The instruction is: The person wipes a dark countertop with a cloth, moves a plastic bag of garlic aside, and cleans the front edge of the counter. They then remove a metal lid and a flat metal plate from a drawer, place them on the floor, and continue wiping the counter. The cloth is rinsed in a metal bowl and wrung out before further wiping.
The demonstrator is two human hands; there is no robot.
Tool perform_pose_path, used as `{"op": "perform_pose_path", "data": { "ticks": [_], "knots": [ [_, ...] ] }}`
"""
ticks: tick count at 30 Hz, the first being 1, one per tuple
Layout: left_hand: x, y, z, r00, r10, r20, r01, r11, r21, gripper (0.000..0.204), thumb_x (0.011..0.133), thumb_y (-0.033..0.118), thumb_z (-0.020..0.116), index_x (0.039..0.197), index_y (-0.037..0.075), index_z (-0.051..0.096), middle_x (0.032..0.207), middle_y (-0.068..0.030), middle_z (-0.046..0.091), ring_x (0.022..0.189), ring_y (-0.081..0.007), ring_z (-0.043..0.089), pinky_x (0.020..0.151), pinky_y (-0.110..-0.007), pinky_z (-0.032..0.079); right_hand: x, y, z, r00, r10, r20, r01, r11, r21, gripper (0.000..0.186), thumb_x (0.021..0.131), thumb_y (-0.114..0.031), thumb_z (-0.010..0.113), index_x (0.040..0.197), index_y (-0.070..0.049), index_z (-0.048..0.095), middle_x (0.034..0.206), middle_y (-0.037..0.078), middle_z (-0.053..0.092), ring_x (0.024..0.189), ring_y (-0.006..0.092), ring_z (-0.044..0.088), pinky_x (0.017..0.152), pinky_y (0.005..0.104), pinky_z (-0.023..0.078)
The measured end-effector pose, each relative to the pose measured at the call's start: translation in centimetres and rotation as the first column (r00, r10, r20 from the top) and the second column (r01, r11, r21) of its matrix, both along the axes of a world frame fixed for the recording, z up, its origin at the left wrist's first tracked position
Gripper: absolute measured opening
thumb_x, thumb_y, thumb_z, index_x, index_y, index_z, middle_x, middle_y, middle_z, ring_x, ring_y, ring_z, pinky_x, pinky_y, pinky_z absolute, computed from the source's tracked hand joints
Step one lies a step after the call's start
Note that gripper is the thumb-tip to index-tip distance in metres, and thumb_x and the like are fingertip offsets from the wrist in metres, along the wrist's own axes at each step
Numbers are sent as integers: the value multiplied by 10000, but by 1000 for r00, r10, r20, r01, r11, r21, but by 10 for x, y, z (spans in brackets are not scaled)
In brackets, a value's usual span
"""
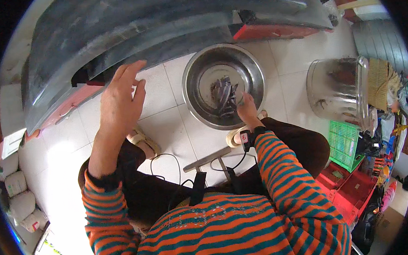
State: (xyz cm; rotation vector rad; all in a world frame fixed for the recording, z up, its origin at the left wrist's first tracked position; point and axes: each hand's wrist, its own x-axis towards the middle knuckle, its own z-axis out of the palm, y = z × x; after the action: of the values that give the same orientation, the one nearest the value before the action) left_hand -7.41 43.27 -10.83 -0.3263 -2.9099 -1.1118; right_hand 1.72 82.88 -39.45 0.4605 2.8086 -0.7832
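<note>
I see the crumpled, dark striped cloth point(224, 95) inside the round, shiny metal basin point(193, 87), just left of the right hand point(248, 112) — its grip I cannot tell; the left hand point(121, 97) is released, well apart.

From my remote station, I made out one character on the pale tag point(245, 137) at the right wrist point(258, 129); marks on the bag point(34, 221) at far left were too small to read.
</note>
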Motion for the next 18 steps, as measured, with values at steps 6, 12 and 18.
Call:
{"op": "perform_pose_path", "data": {
  "ticks": [6, 12, 18],
  "knots": [
    [14, 13, 23, 996, -80, 39, 84, 992, -99, 426, 868, -2, 633, 1288, 66, 608, 1221, -173, 641, 1013, -362, 680, 842, -406, 570, -2, -19, -55, 930, 292, 225, -332, 928, 167, 639, 810, -128, 659, 1424, -104, 487, 1477, 190, 457, 1334, 450, 445, 1073, 501, 450],
    [18, -5, -36, 963, -17, 271, 26, 999, -28, 407, 901, 20, 614, 1305, 64, 608, 1231, -153, 645, 939, -291, 689, 813, -369, 568, -3, -45, -76, 795, 581, 175, -606, 749, 268, 372, 834, -162, 623, 1195, -75, 648, 1354, 139, 536, 1231, 418, 515, 997, 501, 493],
    [26, 26, -216, 445, -70, 893, -78, 990, 117, 624, 961, 331, 658, 1500, 117, 427, 1168, -88, 642, 934, -200, 612, 769, -373, 545, -24, -46, -57, 925, 213, 314, -279, 943, 182, 500, 907, -124, 598, 1400, -115, 515, 1455, 206, 449, 1260, 448, 496, 1005, 526, 489]
  ]
}}
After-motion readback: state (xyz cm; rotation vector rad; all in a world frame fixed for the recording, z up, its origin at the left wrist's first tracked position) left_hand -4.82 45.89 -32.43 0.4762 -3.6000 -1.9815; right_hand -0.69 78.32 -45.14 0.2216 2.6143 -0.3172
